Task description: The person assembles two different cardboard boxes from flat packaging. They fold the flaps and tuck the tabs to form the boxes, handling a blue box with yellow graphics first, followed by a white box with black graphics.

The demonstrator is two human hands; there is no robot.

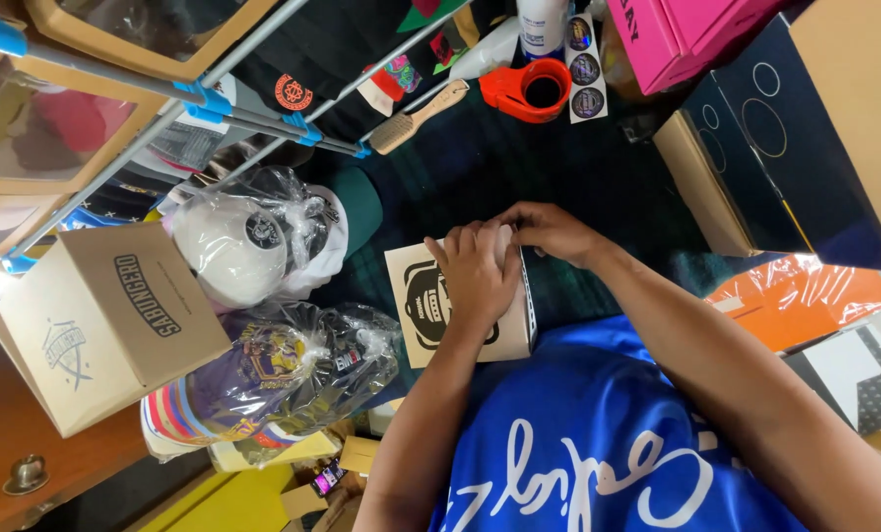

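Hands: left point(478, 276) flat on cardboard box point(423, 307) | right point(549, 232) pinching top edge

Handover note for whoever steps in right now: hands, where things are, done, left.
Left hand: flat on top of the small kraft box, pressing it down.
Right hand: at the box's far top edge, fingers on the flap.
Box sits on the dark plaid cloth in front of the person.
Nearby: bagged caps, larger cardboard box, orange tape dispenser, wooden brush.
Done: box assembled, top nearly shut.
Left: no tape visible on it; dispenser untouched.
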